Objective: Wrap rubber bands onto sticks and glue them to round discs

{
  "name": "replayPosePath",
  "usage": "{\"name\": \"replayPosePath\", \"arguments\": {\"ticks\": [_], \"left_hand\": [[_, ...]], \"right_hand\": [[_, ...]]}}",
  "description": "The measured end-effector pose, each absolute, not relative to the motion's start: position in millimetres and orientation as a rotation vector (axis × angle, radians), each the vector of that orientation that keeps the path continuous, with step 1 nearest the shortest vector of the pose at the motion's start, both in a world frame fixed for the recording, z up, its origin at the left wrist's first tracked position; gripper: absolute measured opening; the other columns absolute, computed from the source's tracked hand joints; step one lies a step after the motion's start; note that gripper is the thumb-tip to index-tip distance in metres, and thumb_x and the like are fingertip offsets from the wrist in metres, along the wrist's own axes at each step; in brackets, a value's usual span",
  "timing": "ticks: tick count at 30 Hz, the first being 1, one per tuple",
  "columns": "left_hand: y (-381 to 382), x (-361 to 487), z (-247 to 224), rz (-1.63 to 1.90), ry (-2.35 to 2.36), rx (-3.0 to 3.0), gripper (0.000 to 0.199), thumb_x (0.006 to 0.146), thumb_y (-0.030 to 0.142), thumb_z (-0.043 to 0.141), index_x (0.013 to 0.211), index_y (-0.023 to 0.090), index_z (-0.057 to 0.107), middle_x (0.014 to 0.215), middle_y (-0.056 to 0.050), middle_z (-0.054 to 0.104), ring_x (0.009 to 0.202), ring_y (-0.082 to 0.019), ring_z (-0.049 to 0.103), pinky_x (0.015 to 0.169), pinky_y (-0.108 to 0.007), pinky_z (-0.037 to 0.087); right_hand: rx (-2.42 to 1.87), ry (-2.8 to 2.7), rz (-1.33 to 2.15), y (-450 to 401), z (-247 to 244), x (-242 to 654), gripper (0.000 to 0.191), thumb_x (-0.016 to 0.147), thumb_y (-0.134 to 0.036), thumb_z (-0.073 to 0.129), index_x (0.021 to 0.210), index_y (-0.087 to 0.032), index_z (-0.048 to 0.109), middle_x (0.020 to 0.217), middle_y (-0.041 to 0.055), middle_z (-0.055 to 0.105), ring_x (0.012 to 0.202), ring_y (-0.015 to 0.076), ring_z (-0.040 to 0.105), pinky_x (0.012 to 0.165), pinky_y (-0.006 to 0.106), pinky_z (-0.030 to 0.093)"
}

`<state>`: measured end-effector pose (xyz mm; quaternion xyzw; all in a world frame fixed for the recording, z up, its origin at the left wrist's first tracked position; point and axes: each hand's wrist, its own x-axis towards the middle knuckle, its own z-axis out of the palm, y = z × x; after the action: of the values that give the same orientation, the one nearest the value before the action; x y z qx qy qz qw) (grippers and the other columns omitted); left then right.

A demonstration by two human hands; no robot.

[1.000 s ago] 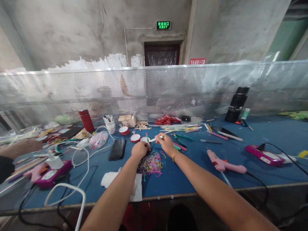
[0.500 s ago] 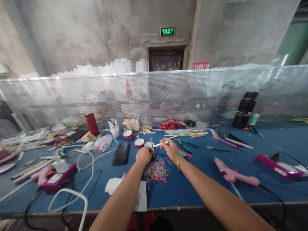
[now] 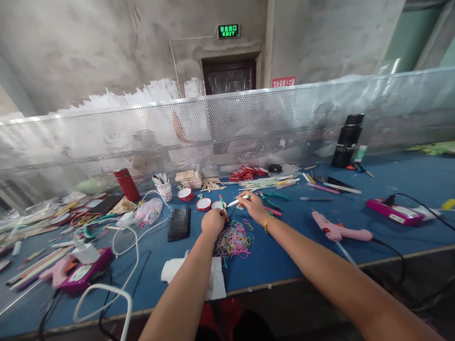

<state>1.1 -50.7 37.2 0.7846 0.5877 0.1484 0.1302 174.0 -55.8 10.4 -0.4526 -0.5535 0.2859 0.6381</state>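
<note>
The left hand [image 3: 213, 220] pinches a small stick [image 3: 222, 202] upright above the tangled strings [image 3: 232, 239] on the blue table [image 3: 265, 265]; the right hand [image 3: 253, 204], fingers closed round a white marker [image 3: 232, 204], angles its tip toward the stick.

Two bare hands, left hand [image 3: 213, 221] and right hand [image 3: 253, 206], both forearms uncovered, a gold-coloured, chunky linked bracelet [image 3: 268, 223] circling the right wrist, its finer details too small to tell.

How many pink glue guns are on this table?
2. One pink glue gun lies at the left, beside a purple box; the other glue gun at the right, left of another purple box. More may be hidden.
</note>
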Motion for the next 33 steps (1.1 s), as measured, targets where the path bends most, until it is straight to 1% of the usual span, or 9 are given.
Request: {"name": "replayPosePath", "arguments": {"ticks": [5,12,15,22,29,33], "left_hand": [[-52.0,0.1,37.3,0.442,1.707,2.289,0.017,0.076,0.029,0.055,0.078,0.023,0.07,0.082,-0.005,0.069,0.081,-0.019,0.063,0.067,-0.024,0.042],[-53.2,-0.4,39.6,0.428,1.714,2.277,0.017,0.075,0.031,0.056,0.079,0.023,0.071,0.083,-0.005,0.07,0.079,-0.018,0.062,0.066,-0.024,0.042],[-53.3,-0.2,40.5,0.439,1.678,2.284,0.017,0.076,0.03,0.055,0.076,0.024,0.071,0.082,-0.004,0.069,0.077,-0.017,0.062,0.066,-0.023,0.042],[-54.4,-1.8,41.2,0.442,1.7,2.273,0.021,0.077,0.039,0.057,0.078,0.023,0.071,0.082,-0.005,0.069,0.077,-0.018,0.062,0.066,-0.024,0.042],[-55.1,-0.6,44.2,0.446,1.701,2.255,0.019,0.076,0.037,0.058,0.076,0.022,0.071,0.079,-0.004,0.068,0.076,-0.017,0.062,0.064,-0.022,0.04],[-55.0,0.0,44.1,0.44,1.684,2.279,0.018,0.076,0.033,0.057,0.074,0.023,0.071,0.077,-0.004,0.068,0.074,-0.016,0.061,0.063,-0.022,0.04]], "right_hand": [[-1.013,-1.287,0.661,-56.4,11.3,172.7,0.018,0.073,-0.035,0.055,0.078,-0.018,0.059,0.061,0.0002,0.06,0.059,0.0143,0.057,0.058,0.026,0.046],[-1.009,-1.3,0.673,-60.5,11.5,168.8,0.017,0.074,-0.035,0.056,0.076,-0.019,0.058,0.061,0.0006,0.061,0.06,0.0149,0.056,0.06,0.026,0.045],[-1.026,-1.306,0.671,-64.7,14.5,166.9,0.017,0.074,-0.036,0.055,0.077,-0.019,0.058,0.062,0.0009,0.061,0.061,0.0154,0.057,0.061,0.026,0.046],[-1.041,-1.343,0.579,-70.0,17.4,165.5,0.019,0.077,-0.038,0.053,0.077,-0.02,0.057,0.063,0.001,0.061,0.06,0.0159,0.056,0.059,0.026,0.045],[-1.074,-1.359,0.524,-68.4,14.7,167.7,0.021,0.078,-0.04,0.05,0.077,-0.02,0.057,0.065,0.0017,0.063,0.061,0.0163,0.057,0.06,0.027,0.045],[-1.074,-1.385,0.514,-67.3,14.8,167.6,0.022,0.079,-0.041,0.05,0.076,-0.02,0.057,0.066,0.0017,0.063,0.062,0.016,0.057,0.06,0.026,0.045]]}}
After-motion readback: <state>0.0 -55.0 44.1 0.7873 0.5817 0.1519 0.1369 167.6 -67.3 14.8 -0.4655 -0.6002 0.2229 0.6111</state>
